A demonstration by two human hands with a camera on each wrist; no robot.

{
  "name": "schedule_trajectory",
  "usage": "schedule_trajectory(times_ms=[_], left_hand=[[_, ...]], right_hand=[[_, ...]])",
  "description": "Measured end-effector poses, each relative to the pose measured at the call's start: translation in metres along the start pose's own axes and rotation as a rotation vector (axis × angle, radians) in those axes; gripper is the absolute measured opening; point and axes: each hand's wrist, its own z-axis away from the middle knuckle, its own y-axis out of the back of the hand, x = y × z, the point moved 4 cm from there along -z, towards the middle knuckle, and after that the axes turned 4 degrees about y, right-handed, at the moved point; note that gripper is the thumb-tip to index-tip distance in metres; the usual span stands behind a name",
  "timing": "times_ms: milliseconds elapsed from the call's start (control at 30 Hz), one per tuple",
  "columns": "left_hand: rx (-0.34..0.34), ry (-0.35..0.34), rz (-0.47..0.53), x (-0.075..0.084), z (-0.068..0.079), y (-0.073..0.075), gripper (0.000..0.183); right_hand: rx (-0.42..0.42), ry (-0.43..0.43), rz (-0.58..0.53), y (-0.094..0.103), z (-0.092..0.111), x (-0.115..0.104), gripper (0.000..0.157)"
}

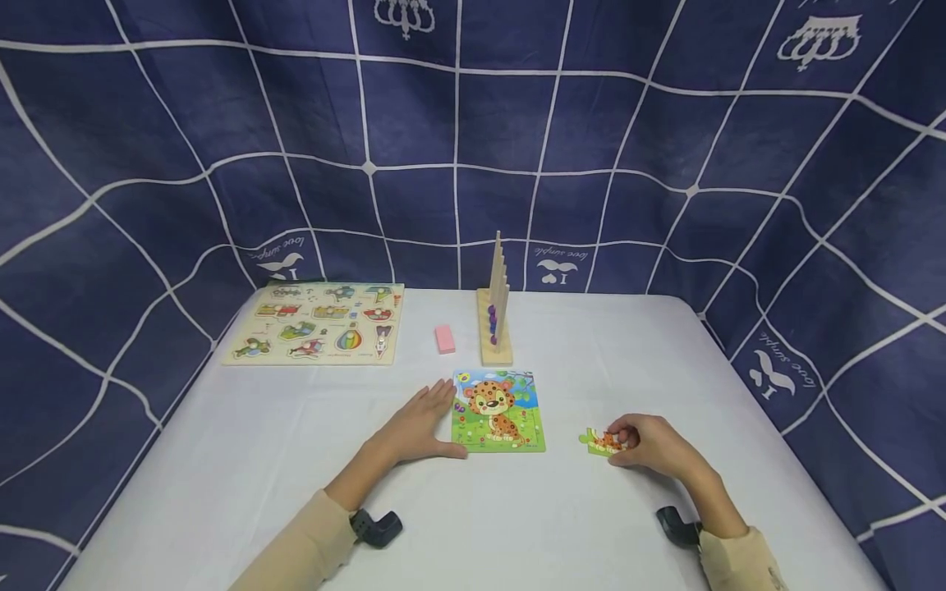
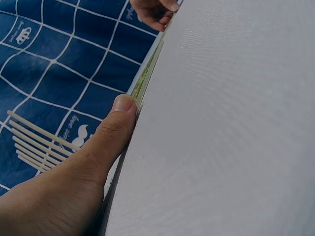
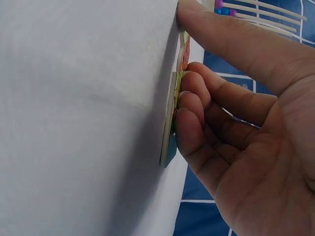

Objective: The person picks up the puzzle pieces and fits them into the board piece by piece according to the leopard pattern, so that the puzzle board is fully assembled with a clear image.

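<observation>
A square jigsaw puzzle with a leopard picture lies flat on the table. My left hand rests along its left edge with fingers spread and thumb stretched by the lower corner. The left wrist view shows the left thumb right at the puzzle's edge. To the right of the puzzle, my right hand pinches a green and orange puzzle piece low over the table. In the right wrist view the curled fingertips are against the flat piece, partly hiding it.
Behind the puzzle stands a wooden base with upright pegs and a few purple and blue beads. A pink block lies left of it. A wooden vehicle puzzle board is at the back left. Blue curtain surrounds the white table.
</observation>
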Motion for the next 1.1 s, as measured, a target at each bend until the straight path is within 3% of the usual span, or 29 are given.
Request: schedule_trajectory(times_ms=[967, 1100], left_hand=[[0.001, -0.012, 0.01, 0.002, 0.001, 0.002, 0.118], [0.005, -0.013, 0.005, 0.001, 0.001, 0.001, 0.118]], right_hand=[[-0.024, 0.077, -0.011, 0.003, -0.001, -0.005, 0.034], [-0.033, 0.118, -0.018, 0.005, -0.004, -0.011, 0.033]])
